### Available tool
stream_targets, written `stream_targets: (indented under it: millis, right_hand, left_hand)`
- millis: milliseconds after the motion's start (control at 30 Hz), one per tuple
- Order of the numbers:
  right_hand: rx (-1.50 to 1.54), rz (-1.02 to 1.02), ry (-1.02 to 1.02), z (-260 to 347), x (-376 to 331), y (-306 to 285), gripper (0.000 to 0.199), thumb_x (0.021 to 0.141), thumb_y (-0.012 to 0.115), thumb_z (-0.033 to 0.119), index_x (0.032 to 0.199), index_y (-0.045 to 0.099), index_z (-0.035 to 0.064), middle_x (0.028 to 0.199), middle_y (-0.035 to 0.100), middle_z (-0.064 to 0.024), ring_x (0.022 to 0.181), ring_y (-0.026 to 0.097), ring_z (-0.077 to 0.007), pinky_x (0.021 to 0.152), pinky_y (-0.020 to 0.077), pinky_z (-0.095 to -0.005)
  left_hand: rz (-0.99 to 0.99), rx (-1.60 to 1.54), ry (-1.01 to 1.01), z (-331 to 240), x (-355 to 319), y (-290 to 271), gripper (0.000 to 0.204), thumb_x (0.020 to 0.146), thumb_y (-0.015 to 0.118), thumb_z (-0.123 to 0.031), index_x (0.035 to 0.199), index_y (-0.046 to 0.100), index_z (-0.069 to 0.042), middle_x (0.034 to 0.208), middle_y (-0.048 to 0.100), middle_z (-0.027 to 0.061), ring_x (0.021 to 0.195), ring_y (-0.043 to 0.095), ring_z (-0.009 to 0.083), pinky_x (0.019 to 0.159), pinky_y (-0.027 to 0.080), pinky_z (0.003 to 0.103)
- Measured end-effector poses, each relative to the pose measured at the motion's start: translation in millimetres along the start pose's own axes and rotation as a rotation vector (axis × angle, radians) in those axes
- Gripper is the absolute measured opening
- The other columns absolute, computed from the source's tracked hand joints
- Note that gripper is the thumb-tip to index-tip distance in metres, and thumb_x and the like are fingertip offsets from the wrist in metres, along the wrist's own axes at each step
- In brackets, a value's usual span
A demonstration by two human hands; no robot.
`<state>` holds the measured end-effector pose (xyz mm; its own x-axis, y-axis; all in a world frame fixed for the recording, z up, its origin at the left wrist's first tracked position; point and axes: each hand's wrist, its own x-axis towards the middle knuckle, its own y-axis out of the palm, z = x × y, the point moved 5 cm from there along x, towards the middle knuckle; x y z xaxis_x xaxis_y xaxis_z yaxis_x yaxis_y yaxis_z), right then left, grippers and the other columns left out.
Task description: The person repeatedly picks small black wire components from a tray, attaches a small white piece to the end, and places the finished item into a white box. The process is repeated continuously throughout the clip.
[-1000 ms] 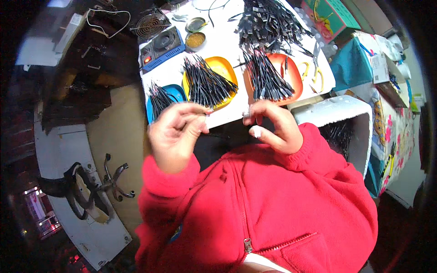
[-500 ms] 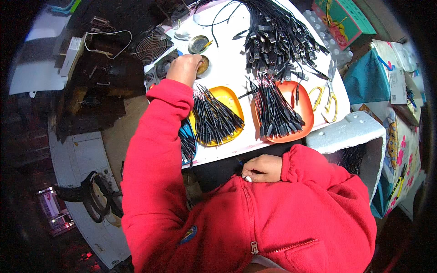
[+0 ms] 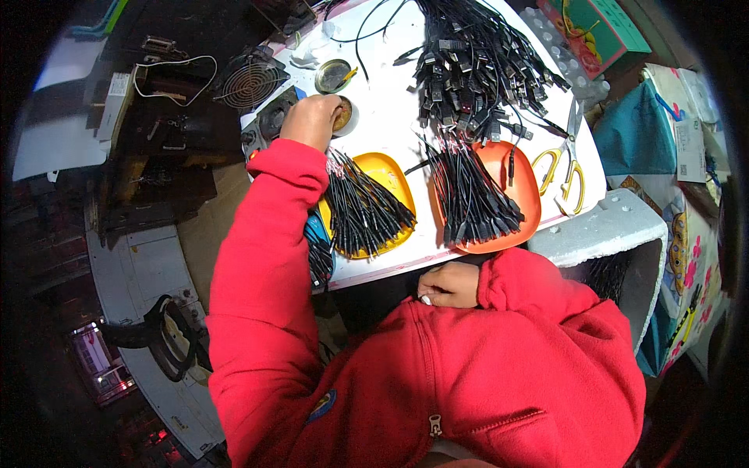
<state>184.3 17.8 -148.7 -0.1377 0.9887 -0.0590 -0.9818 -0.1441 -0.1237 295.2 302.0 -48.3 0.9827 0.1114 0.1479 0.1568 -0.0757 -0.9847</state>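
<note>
One small round tin (image 3: 350,125), metal-rimmed and amber-brown inside, sits on the smooth white table (image 3: 386,117), and the left hand (image 3: 310,122) is right over it! Its fingers curl down at the opening; whether they grip anything, the view can't tell. Next to it, a shallow second tin (image 3: 331,76). Nearer, slim glossy black cables (image 3: 367,210) fan across a rounded yellow dish (image 3: 382,166); more fill an orange dish (image 3: 499,164). Down below the table edge, the right hand (image 3: 452,285) lies half-curled by the fleecy red jacket (image 3: 499,366), its palm hidden, contents impossible to tell.
</note>
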Motion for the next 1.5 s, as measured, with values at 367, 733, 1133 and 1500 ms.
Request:
stream_targets:
  millis: [367,733,1133,1500]
  right_hand:
    - [-0.121,-0.077,0.018,1,1,2,0.019,0.086,0.053,0.019,0.089,0.058,0.001,0.082,0.062,-0.0195,0.078,0.06,-0.0383,0.07,0.0472,-0.045]
    - [-0.18,-0.063,0.091,-4,4,6,0.019,0.085,0.054,0.019,0.089,0.059,0.0012,0.081,0.063,-0.0199,0.077,0.06,-0.039,0.07,0.0476,-0.0444]
    - [-0.145,-0.081,0.109,-7,5,3,0.019,0.085,0.055,0.02,0.091,0.06,0.0025,0.08,0.063,-0.0193,0.077,0.061,-0.0374,0.07,0.0483,-0.0439]
    - [-0.14,-0.071,0.139,-9,3,3,0.02,0.086,0.054,0.02,0.092,0.06,0.002,0.081,0.063,-0.0193,0.078,0.061,-0.0377,0.072,0.0477,-0.0436]
  left_hand:
    - [-0.169,-0.137,-0.136,22,-48,-73,0.007,0.082,0.063,-0.004,0.088,0.063,-0.001,0.079,0.064,0.0194,0.073,0.064,0.0351,0.064,0.05,0.04]
    - [-0.123,0.023,-0.181,88,-57,-77,0.011,0.072,0.071,-0.004,0.082,0.067,-0.002,0.079,0.062,0.0167,0.076,0.062,0.0336,0.069,0.049,0.041]
    - [-0.015,0.195,-0.062,87,-28,-45,0.003,0.081,0.06,-0.004,0.079,0.062,-0.003,0.082,0.059,0.0172,0.081,0.062,0.0358,0.071,0.05,0.044]
    - [0.011,0.329,-0.095,80,-25,-46,0.005,0.08,0.057,-0.002,0.081,0.062,-0.002,0.086,0.061,0.0179,0.081,0.064,0.037,0.071,0.052,0.044]
